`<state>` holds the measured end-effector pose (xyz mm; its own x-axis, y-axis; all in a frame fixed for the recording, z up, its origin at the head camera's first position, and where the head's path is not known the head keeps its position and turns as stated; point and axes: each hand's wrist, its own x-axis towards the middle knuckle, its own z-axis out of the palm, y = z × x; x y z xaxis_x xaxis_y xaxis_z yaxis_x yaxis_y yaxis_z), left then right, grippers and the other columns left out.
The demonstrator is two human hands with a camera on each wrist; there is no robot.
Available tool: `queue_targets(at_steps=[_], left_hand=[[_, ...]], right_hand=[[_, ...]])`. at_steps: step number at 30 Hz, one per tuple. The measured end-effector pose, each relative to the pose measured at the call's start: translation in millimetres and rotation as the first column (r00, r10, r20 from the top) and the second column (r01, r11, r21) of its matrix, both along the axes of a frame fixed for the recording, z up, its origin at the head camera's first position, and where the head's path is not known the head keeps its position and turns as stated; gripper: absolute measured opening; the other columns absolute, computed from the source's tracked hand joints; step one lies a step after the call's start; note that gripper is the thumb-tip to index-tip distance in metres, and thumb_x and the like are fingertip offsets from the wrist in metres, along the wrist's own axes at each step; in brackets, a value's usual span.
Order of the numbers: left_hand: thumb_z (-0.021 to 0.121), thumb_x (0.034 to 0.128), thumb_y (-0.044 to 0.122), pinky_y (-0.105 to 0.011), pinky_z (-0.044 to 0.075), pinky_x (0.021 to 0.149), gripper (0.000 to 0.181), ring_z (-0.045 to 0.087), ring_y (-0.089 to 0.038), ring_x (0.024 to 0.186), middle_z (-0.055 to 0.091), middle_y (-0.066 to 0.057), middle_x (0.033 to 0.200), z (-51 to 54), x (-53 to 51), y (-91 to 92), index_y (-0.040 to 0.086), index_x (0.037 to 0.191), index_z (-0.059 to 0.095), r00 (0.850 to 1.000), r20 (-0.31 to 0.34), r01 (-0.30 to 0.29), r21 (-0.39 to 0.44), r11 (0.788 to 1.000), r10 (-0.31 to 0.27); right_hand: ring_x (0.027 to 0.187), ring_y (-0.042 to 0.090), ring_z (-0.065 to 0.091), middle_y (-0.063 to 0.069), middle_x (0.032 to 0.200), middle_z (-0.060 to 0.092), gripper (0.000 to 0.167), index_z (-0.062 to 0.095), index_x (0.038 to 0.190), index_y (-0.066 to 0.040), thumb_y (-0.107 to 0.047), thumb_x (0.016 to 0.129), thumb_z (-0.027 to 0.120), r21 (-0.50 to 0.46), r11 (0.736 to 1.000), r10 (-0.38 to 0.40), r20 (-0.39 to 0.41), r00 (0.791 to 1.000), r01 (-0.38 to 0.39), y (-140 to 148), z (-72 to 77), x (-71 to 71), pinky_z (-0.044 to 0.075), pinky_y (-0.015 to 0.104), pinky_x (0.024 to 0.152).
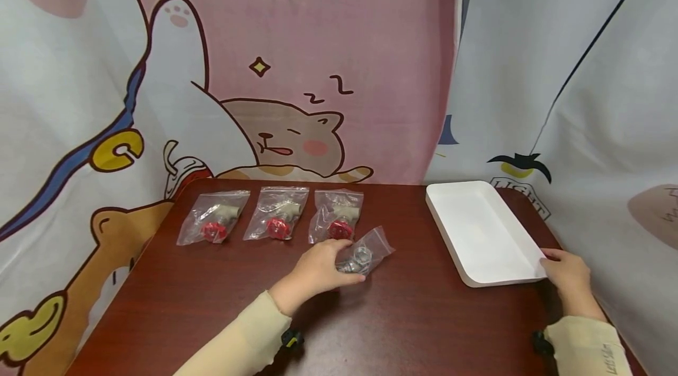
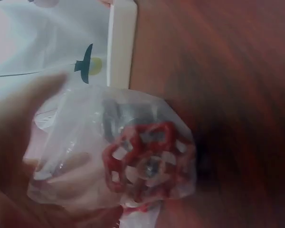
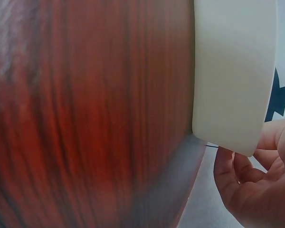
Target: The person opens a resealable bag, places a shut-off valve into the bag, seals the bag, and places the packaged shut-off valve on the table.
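My left hand [image 1: 318, 267] holds a clear plastic bag [image 1: 377, 246] between thumb and fingers, near the middle of the table. Grey metal parts show through the bag in the head view. In the left wrist view a valve's red handwheel [image 2: 149, 166] shows inside it, slightly blurred. At the right, my right hand [image 1: 569, 279] pinches the near right corner of a shallow white tray [image 1: 484, 232]. The right wrist view has the tray's outer wall [image 3: 235, 71], with my thumb and fingers at its corner.
Three more clear bags, a left one [image 1: 214, 217], a middle one [image 1: 278, 214] and a right one [image 1: 336, 216], lie in a row at the back, each with a red-wheeled valve. Behind the brown table [image 1: 424, 329] hangs a printed cartoon curtain [image 1: 371, 40].
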<state>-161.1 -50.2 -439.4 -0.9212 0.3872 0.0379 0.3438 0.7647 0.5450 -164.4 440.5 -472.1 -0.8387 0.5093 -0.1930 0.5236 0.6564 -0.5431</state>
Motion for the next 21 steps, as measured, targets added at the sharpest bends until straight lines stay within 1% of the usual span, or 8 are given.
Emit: queue_targets(at_steps=[2, 3, 5, 9, 12, 16, 21], left_hand=[[0.075, 0.0736, 0.051, -0.043, 0.047, 0.093, 0.07, 0.057, -0.023, 0.115, 0.061, -0.006, 0.125, -4.8, 1.3, -3.1, 0.012, 0.129, 0.057, 1.0, 0.005, 0.011, -0.031, 0.999, -0.011], [0.075, 0.0749, 0.047, -0.042, 0.047, 0.093, 0.067, 0.057, -0.023, 0.114, 0.062, -0.007, 0.125, -7.4, 1.4, -3.9, 0.01, 0.128, 0.057, 1.0, 0.006, 0.016, -0.034, 0.999, -0.016], [0.074, 0.0786, 0.039, -0.041, 0.047, 0.094, 0.059, 0.058, -0.024, 0.114, 0.062, -0.008, 0.124, -11.5, 0.3, -4.2, 0.008, 0.127, 0.058, 1.0, 0.002, 0.023, -0.021, 1.0, -0.023], [0.07, 0.0851, 0.026, -0.04, 0.048, 0.092, 0.042, 0.061, -0.023, 0.111, 0.065, -0.008, 0.12, -16.7, -3.2, -2.6, 0.01, 0.123, 0.062, 0.999, -0.022, 0.027, 0.017, 0.999, -0.027], [0.065, 0.0897, 0.022, -0.039, 0.05, 0.088, 0.033, 0.063, -0.019, 0.106, 0.067, -0.004, 0.117, -19.5, -5.8, -1.3, 0.016, 0.122, 0.064, 0.999, -0.023, 0.028, 0.047, 0.999, -0.027], [0.061, 0.0927, 0.022, -0.038, 0.05, 0.089, 0.029, 0.062, -0.018, 0.106, 0.067, -0.004, 0.117, -22.3, -7.7, 0.3, 0.015, 0.121, 0.065, 0.999, -0.004, 0.043, 0.126, 0.991, -0.043], [0.06, 0.0927, 0.017, -0.041, 0.048, 0.092, 0.028, 0.061, -0.022, 0.109, 0.067, -0.007, 0.118, -27.1, -10.3, 4.9, 0.01, 0.119, 0.065, 0.999, 0.008, 0.044, 0.246, 0.968, -0.048]], right_hand=[[0.107, 0.052, 0.042, 0.043, 0.131, 0.033, 0.048, 0.042, 0.13, 0.013, -0.015, 0.092, 0.043, 0.0, 1.0, 0.002, 0.004, 1.0, -0.002, -0.5, -0.1, -0.8, 0.045, 0.057, 0.083], [0.106, 0.052, 0.042, 0.043, 0.131, 0.034, 0.048, 0.043, 0.13, 0.013, -0.015, 0.092, 0.043, 0.003, 1.0, 0.003, 0.005, 1.0, -0.003, 0.0, -0.3, -0.7, 0.046, 0.055, 0.08], [0.105, 0.052, 0.042, 0.044, 0.131, 0.033, 0.048, 0.042, 0.131, 0.013, -0.015, 0.092, 0.044, -0.004, 1.0, -0.001, 0.012, 1.0, 0.001, 0.3, -0.7, -0.4, 0.047, 0.055, 0.078], [0.11, 0.053, 0.039, 0.043, 0.134, 0.031, 0.049, 0.04, 0.133, 0.012, -0.016, 0.093, 0.043, -0.023, 0.999, -0.023, 0.026, 0.999, 0.023, -0.2, -1.8, -0.8, 0.044, 0.059, 0.085], [0.115, 0.053, 0.036, 0.042, 0.136, 0.03, 0.048, 0.04, 0.134, 0.011, -0.015, 0.094, 0.042, -0.03, 0.999, -0.037, 0.035, 0.999, 0.038, -1.0, -2.4, -1.7, 0.04, 0.061, 0.092], [0.118, 0.054, 0.034, 0.042, 0.137, 0.029, 0.048, 0.038, 0.135, 0.01, -0.015, 0.094, 0.042, -0.041, 0.998, -0.045, 0.04, 0.998, 0.047, -1.2, -2.4, -2.3, 0.038, 0.062, 0.095], [0.119, 0.055, 0.032, 0.042, 0.138, 0.027, 0.049, 0.038, 0.135, 0.011, -0.015, 0.094, 0.043, -0.051, 0.997, -0.051, 0.036, 0.998, 0.053, -1.2, -2.8, -3.0, 0.036, 0.063, 0.096]])
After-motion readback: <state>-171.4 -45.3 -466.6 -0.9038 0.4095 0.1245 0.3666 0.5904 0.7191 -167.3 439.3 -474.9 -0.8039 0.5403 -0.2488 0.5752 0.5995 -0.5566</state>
